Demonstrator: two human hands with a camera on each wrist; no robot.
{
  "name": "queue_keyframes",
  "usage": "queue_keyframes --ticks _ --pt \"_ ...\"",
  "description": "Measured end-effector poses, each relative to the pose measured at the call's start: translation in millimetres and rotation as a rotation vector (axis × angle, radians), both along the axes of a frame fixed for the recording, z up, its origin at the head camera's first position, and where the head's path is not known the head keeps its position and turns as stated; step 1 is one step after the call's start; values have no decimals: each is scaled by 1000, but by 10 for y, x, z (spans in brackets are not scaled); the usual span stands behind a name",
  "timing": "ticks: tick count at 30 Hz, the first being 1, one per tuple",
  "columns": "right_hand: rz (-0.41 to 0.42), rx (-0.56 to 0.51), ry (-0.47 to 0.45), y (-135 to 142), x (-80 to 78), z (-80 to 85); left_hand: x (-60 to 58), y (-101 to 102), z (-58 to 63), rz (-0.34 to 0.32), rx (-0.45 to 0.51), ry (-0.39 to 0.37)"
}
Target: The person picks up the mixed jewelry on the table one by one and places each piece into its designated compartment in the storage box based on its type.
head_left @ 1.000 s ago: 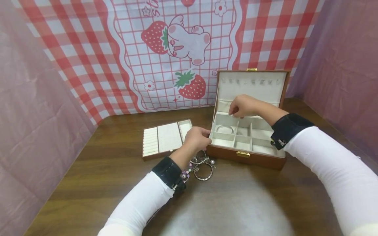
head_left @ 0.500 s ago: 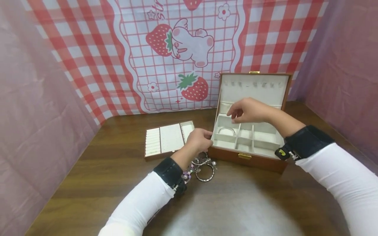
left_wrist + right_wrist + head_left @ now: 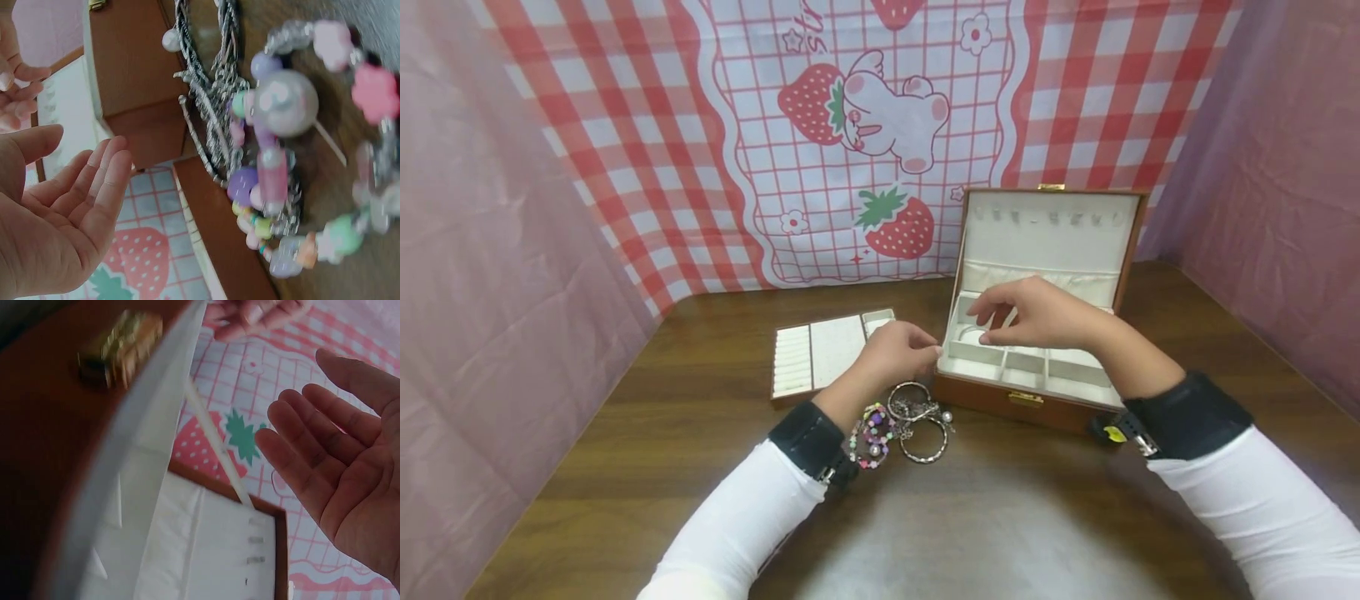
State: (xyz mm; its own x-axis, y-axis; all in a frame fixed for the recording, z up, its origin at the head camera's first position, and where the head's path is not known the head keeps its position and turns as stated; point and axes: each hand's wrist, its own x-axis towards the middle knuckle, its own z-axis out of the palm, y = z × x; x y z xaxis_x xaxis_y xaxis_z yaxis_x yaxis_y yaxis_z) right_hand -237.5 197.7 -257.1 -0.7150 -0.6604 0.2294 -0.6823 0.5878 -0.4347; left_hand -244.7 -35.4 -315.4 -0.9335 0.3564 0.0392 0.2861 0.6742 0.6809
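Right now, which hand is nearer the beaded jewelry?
Left. The left hand is just beyond the beaded jewelry, by the left side of the open box. The right hand is farther off, above the box's compartments.

A box (image 3: 976,395) in smooth brown leather-look covering shows a shiny gold-toned metal clasp (image 3: 1026,398) and soft, matt cream lining (image 3: 1045,237) against the sheen of a wood-grain tabletop (image 3: 662,417). Glossy, plastic-looking beads (image 3: 376,94), one with a pearly lustre, mingle with polished silver-toned metal bangles (image 3: 925,461). Cloth dominates elsewhere: a matt printed backdrop (image 3: 700,125), creased pink drapes (image 3: 490,250) with a faint satiny look, white fabric sleeves (image 3: 1225,492) and dull black wristbands (image 3: 1195,417).
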Motion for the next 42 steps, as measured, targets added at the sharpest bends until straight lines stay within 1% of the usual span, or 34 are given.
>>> queue_keyframes --ticks 1,4,8,12,17,21,25,30,35,39,42 --pt "7 -9 2 -18 9 -23 10 -19 17 -5 -9 9" --pt "33 -30 2 -77 42 -92 27 -81 57 -24 -75 80" --pt "59 -62 -23 -143 99 -168 42 -183 71 -80 -137 170" --pt "68 -85 -34 -187 161 -221 65 -303 51 -124 -139 220" --pt "84 -101 -42 -238 213 -284 149 -446 26 -127 -118 234" --pt "99 -112 -69 -276 239 -341 233 -541 14 -134 -146 255" --pt "137 -106 -70 -309 255 -402 290 -624 -7 -170 -171 280" --pt "169 -96 -80 -384 288 -448 341 -710 -21 -221 -167 295" --pt "185 -93 -138 -456 336 -488 345 -749 -35 -269 -190 304" --pt "200 -75 -155 -487 348 -535 310 -785 -77 -291 -276 282" --pt "199 -63 -142 -505 355 -554 276 -821 -121 -303 -333 271"
